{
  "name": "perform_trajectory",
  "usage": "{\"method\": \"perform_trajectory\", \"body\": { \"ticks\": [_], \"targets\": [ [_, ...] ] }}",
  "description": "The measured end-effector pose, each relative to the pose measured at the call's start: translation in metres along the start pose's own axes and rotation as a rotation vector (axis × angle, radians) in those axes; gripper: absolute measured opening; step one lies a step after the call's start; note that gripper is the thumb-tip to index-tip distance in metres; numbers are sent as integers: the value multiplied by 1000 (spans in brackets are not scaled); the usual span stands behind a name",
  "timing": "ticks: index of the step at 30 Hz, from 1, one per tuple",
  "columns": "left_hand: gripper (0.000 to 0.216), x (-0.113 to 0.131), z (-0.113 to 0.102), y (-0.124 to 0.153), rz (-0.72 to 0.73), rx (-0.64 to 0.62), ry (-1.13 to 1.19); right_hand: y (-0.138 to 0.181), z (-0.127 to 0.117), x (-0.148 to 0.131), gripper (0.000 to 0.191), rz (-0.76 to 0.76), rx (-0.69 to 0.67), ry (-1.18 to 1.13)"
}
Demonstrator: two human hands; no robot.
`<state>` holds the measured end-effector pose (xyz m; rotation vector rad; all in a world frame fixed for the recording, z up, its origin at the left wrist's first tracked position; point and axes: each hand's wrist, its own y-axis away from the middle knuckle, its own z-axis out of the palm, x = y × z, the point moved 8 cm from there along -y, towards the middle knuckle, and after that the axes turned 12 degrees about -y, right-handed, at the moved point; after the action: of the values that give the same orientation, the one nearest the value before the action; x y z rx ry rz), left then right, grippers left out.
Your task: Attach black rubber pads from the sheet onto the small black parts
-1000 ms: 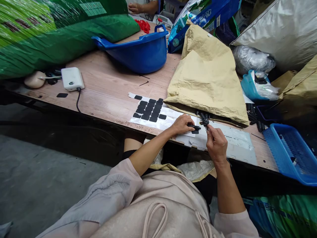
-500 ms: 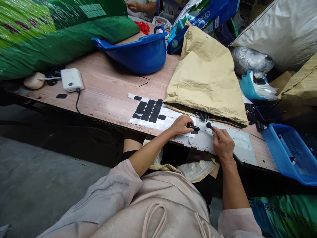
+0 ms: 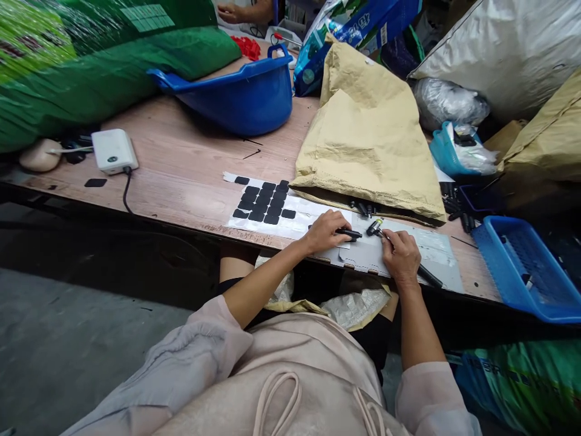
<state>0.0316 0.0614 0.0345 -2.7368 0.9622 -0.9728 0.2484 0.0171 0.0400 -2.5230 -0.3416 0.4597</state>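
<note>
My left hand (image 3: 323,232) rests at the table's near edge, fingers closed on a slim black stick-like part (image 3: 348,232) lying on a grey sheet (image 3: 408,254). My right hand (image 3: 400,257) is just to its right, pinching a small black piece with a light tip (image 3: 374,227). A long dark handle (image 3: 429,278) pokes out from under that hand. Left of my hands lies a white backing sheet (image 3: 299,223) with several black square pads (image 3: 264,201). More black stick parts (image 3: 363,209) spill from under a tan paper sack (image 3: 368,133).
A blue basin (image 3: 240,97) and a green wrapped bundle (image 3: 91,66) stand at the back left, a white box with a cord (image 3: 113,151) near the left edge. A blue basket (image 3: 521,266) sits at the right. Another person's hand (image 3: 231,12) is at the far side.
My right hand drew back from the sack's opening with a small black piece, then turned it beside my left hand. The left hand stayed put. The view shifted slightly right.
</note>
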Motion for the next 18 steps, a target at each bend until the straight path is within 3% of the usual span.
{"method": "perform_trajectory", "body": {
  "ticks": [2, 6, 10, 12, 14, 18],
  "targets": [
    [21, 22, -1, 26, 57, -49, 121, 1, 0, 1, 26, 20, -2, -7],
    [24, 56, 32, 91, 140, -378, 267, 1, 3, 2, 26, 48, -22, -19],
    [23, 22, 83, 129, -124, -626, 28, 0, 4, 2, 26, 59, -28, -21],
    [25, 0, 99, 139, -273, -739, -121, 0, 4, 2, 27, 64, -30, -26],
    [23, -7, 103, 143, -326, -833, -204, 0, 4, 3, 27, 72, -32, -27],
    [17, 30, 78, 120, -93, -842, -22, 1, 4, 2, 27, 73, -34, -16]
  ]
}}
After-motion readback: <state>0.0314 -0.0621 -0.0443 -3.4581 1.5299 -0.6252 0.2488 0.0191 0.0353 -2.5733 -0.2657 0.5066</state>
